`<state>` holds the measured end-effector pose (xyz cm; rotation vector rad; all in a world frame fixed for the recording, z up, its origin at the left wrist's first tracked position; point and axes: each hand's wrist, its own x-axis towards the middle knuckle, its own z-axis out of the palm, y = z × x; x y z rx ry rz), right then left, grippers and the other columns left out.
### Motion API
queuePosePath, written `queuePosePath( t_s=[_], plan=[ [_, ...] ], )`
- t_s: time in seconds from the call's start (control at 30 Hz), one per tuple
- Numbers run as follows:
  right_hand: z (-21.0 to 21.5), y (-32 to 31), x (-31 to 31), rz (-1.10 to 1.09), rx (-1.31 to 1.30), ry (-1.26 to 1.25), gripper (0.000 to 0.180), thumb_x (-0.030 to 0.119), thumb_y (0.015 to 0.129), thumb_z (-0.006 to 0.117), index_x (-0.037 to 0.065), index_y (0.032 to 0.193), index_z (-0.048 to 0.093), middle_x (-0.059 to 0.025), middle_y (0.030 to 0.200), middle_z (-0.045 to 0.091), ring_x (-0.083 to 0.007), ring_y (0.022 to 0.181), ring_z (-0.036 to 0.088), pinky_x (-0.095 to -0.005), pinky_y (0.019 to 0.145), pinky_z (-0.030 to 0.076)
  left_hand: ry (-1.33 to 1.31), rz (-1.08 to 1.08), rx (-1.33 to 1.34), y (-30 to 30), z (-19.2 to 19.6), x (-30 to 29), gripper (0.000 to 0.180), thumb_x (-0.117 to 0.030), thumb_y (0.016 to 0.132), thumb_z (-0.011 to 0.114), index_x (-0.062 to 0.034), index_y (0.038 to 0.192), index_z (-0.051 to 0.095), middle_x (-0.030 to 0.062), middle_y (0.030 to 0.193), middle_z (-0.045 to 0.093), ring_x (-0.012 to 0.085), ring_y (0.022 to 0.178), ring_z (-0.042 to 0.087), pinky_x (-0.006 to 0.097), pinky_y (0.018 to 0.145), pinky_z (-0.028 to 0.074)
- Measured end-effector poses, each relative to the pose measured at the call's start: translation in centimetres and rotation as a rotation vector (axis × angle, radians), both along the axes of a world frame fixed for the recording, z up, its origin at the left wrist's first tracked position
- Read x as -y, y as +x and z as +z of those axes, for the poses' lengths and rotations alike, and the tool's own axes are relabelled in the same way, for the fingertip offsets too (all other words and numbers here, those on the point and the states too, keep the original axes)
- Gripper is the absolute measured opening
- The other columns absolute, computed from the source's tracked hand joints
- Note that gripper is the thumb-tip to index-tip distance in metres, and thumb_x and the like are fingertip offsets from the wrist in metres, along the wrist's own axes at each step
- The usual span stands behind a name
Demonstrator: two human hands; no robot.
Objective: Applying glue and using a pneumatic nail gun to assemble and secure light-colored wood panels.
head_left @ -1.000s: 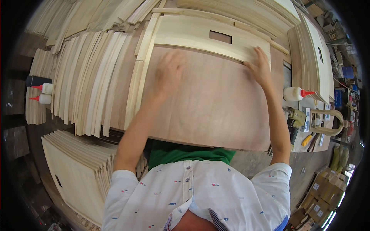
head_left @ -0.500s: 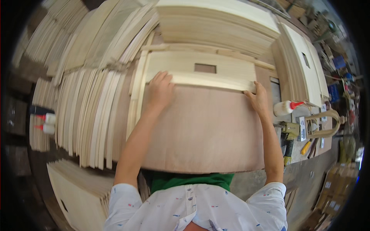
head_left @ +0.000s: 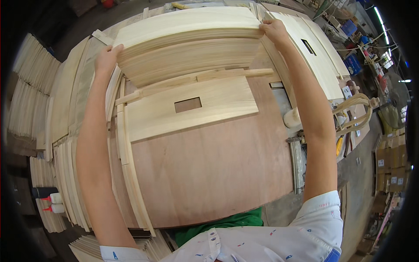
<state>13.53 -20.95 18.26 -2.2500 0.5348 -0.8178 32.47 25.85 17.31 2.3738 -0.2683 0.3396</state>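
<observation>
Both arms reach to a tall stack of pale wooden boards (head_left: 192,59) at the back of the worktable. My left hand (head_left: 108,60) grips the left end of the top wooden board (head_left: 187,22), thumb along its edge. At the opposite end, my right hand (head_left: 275,31) pinches the right corner of that same board. Nearer to me lies a panel with a rectangular cutout (head_left: 150,111), flat on the reddish plywood tabletop (head_left: 214,174). It sits against a wooden strip (head_left: 205,78) behind it and another strip (head_left: 131,174) on its left.
More slotted panels (head_left: 321,61) are stacked at the right. A white glue bottle (head_left: 291,118), partly behind my right forearm, stands near a curved wooden frame (head_left: 360,111). Upright rows of boards (head_left: 72,183) and glue bottles (head_left: 56,203) are at the left.
My hands have left the slotted panel and moved away from me to the top board of the rear stack. The slotted panel stays against the strips. The view has shifted and turned.
</observation>
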Motion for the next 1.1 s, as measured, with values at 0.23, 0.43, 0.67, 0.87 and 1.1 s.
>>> queuePosePath(
  t_s=[0.23,0.43,0.67,0.87,1.1],
  plan=[
    [0.6,-0.1,-1.2,-0.056,-0.046,0.02,0.028,0.015,0.079,0.069,-0.005,0.099,0.07,-0.0131,0.082,0.069,-0.0196,0.07,0.064,-0.033,0.066,0.051,-0.138,-0.023,0.049,-0.6,-0.1,0.0,0.068,-0.041,0.076,0.073,0.0078,0.122,0.06,0.0226,0.117,0.065,0.0289,0.112,0.062,0.035,0.096,0.045],
    [0.3,-1.9,-2.0,0.007,0.133,0.153,0.034,0.015,0.08,0.071,-0.005,0.108,0.068,-0.0094,0.089,0.069,-0.0178,0.083,0.064,-0.0285,0.076,0.049,-0.26,-0.025,0.08,-2.8,1.0,-1.8,0.065,-0.037,0.077,0.074,0.0078,0.122,0.06,0.0198,0.117,0.066,0.0248,0.108,0.063,0.033,0.094,0.046],
    [-0.3,-17.0,-4.9,0.255,0.311,0.782,0.026,0.01,0.091,0.064,-0.006,0.111,0.063,-0.0129,0.105,0.066,-0.0186,0.094,0.062,-0.0324,0.084,0.051,-0.507,-0.142,-0.033,-19.0,1.3,-7.5,0.035,-0.016,0.086,0.063,-0.0122,0.121,0.064,0.0158,0.132,0.057,0.0223,0.122,0.053,0.042,0.106,0.036],
    [-9.6,-29.4,-12.4,0.05,0.076,0.817,0.042,0.007,0.091,0.063,-0.01,0.128,0.052,-0.0143,0.118,0.061,-0.017,0.104,0.06,-0.0285,0.087,0.048,-0.505,0.064,-0.287,-36.0,-8.0,-12.0,0.05,-0.009,0.084,0.071,0.0081,0.128,0.054,0.0139,0.123,0.061,0.0177,0.11,0.059,0.029,0.093,0.047],
    [-15.3,-34.3,-14.4,0.088,-0.033,0.873,0.039,0.006,0.09,0.063,-0.013,0.123,0.055,-0.0162,0.118,0.061,-0.0175,0.106,0.059,-0.0274,0.092,0.045,-0.12,0.096,-0.318,-40.4,-11.8,-13.2,0.046,-0.019,0.08,0.071,0.0026,0.119,0.06,0.0238,0.117,0.059,0.0342,0.11,0.058,0.04,0.094,0.045]
  ],
)
